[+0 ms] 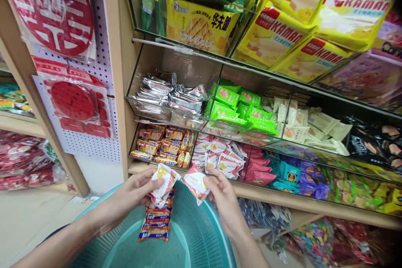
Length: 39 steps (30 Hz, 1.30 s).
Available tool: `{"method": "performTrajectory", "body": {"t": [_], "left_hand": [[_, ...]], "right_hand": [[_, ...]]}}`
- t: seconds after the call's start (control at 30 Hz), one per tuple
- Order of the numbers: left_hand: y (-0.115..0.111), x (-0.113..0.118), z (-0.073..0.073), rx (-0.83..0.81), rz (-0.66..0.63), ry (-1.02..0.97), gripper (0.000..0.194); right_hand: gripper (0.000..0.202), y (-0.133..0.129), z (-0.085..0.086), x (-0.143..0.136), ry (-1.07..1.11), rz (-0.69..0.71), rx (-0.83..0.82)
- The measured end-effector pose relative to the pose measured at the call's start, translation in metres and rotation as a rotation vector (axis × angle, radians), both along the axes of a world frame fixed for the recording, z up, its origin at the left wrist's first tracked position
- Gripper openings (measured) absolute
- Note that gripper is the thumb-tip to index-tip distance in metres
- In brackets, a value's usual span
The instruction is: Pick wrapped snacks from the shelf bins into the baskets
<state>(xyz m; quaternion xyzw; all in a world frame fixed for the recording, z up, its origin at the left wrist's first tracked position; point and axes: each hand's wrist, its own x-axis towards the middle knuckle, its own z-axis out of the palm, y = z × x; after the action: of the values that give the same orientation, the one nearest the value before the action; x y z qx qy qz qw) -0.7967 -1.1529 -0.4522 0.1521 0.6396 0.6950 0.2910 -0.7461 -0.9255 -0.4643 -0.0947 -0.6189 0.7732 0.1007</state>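
Note:
My left hand [141, 188] pinches a white and pink snack packet [163, 182] with a yellow picture on it. Between the fingers of my right hand [220, 186] is a second white and pink packet [196, 184], tilted, its corner close to the first. Both packets hang over a teal plastic basket [216, 234]. Inside the basket, a row of orange and blue snack packets [154, 224] lies below my left hand, partly hidden by the packet there. Just behind my hands, a shelf compartment holds several matching white and pink packets [228, 161].
Clear-fronted shelf bins rise ahead, with orange packets [166, 142], silver packets [169, 94], green packets [241, 106] and pink packets [257, 167]. A wooden shelf edge [282, 199] runs behind the basket. Red decorations [73, 100] hang on a pegboard at left.

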Motion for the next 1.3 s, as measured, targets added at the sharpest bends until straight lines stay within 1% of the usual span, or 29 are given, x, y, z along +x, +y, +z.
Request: {"method": "performTrajectory", "body": {"t": [0.1, 0.23, 0.33, 0.4, 0.53, 0.67, 0.83, 0.9, 1.0, 1.07, 1.1, 1.2, 1.3], "left_hand": [[-0.009, -0.001, 0.008, -0.057, -0.034, 0.094, 0.046], [-0.015, 0.0, 0.024, -0.16, -0.044, 0.205, 0.043], [-0.014, 0.002, 0.033, -0.142, -0.076, 0.247, 0.041], [-0.011, 0.004, 0.036, -0.133, -0.11, 0.242, 0.04], [-0.003, 0.011, 0.033, -0.129, -0.208, 0.199, 0.041], [0.003, 0.014, 0.026, -0.116, -0.259, 0.225, 0.038], [0.004, 0.012, 0.016, -0.095, -0.252, 0.213, 0.044], [0.004, 0.012, 0.013, -0.108, -0.235, 0.237, 0.044], [0.006, 0.014, 0.01, -0.115, -0.205, 0.256, 0.043], [0.007, 0.017, 0.008, -0.173, -0.178, 0.301, 0.04], [0.008, 0.018, 0.008, -0.236, -0.154, 0.352, 0.039], [0.008, 0.022, 0.009, -0.477, -0.06, 0.601, 0.038], [0.005, 0.026, 0.012, -0.675, -0.026, 0.844, 0.039]], "right_hand": [[0.045, -0.003, -0.006, 0.002, -0.033, 0.093, -0.021], [0.043, -0.011, -0.012, 0.005, -0.09, 0.208, -0.05], [0.044, -0.02, -0.015, 0.007, -0.13, 0.255, -0.048], [0.044, -0.027, -0.016, 0.009, -0.144, 0.292, -0.055], [0.038, -0.041, -0.02, 0.01, -0.165, 0.365, -0.085], [0.031, -0.048, -0.021, 0.013, -0.143, 0.37, -0.119], [0.033, -0.048, -0.017, 0.017, -0.176, 0.363, -0.15], [0.037, -0.049, -0.015, 0.02, -0.187, 0.351, -0.187], [0.046, -0.051, -0.012, 0.023, -0.182, 0.388, -0.26], [0.046, -0.053, -0.011, 0.025, -0.169, 0.415, -0.267], [0.041, -0.053, -0.011, 0.026, -0.162, 0.421, -0.251], [0.027, -0.055, -0.011, 0.028, -0.147, 0.428, -0.185], [0.024, -0.055, -0.013, 0.03, -0.159, 0.421, -0.153]]}}
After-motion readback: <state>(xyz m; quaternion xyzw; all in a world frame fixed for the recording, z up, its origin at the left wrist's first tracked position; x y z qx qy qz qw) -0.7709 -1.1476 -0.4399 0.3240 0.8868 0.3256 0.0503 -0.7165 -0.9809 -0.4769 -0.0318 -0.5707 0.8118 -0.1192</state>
